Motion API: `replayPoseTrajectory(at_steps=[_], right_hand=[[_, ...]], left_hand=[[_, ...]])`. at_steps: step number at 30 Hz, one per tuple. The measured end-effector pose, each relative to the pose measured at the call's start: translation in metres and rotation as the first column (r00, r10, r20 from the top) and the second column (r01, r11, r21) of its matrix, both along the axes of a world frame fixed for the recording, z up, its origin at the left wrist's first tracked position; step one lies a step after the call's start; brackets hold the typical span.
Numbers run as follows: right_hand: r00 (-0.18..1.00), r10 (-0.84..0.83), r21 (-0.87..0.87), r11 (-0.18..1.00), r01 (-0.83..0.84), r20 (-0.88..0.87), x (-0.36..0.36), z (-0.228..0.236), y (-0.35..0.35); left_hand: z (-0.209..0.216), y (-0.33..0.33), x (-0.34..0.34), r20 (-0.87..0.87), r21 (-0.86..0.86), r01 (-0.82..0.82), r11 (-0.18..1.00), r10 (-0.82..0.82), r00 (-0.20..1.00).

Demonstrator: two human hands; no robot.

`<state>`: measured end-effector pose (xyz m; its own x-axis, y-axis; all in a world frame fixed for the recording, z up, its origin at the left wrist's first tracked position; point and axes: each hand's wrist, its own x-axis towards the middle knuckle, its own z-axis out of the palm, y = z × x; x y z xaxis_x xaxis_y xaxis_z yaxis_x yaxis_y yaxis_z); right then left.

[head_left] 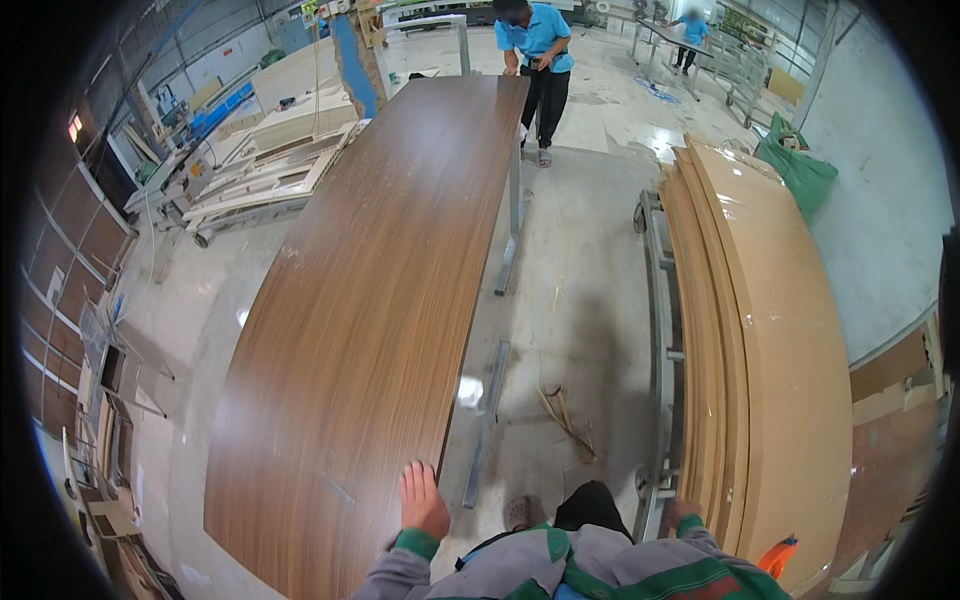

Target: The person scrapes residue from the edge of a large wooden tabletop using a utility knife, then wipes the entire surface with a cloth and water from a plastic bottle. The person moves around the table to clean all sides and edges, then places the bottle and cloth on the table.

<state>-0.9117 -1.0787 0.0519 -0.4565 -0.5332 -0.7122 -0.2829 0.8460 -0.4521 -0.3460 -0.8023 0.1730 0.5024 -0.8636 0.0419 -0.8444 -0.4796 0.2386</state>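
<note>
A long brown wood-grain panel [370,300] lies flat on a metal stand and stretches away in front of me. My left hand [424,503] rests on its right edge near me, fingers stretched out flat, holding nothing. Low at my right side is my right hand [683,513], beside the near end of a stack of tan, cardboard-like boards [775,350]. Its fingers are too dark and small to make out. A small orange object [777,556] sits at the near end of that stack; its kind is unclear.
A person in a blue shirt [540,40] stands at the panel's far end. The tan stack lies on a wheeled metal cart [652,300]. Scrap strips [568,420] lie on the floor between. A green sack [797,165] is at right; pale frames [265,170] fill a cart at left.
</note>
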Motion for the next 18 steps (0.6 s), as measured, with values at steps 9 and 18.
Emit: replayPoseTrajectory(at_steps=[9, 18], right_hand=[[0.801, 0.554, 0.254, 0.828, -0.5, -0.228, 0.033, -0.018, -0.207], [0.681, 0.719, -0.33, 0.615, -0.716, -0.14, 0.264, -0.007, -0.693]], left_hand=[[-0.007, -0.345, 0.15, 0.129, -0.072, -0.219, 0.973, 0.226, 0.965], [0.017, -0.585, 0.188, 0.125, 0.134, -0.679, 0.722, 0.667, 0.734]])
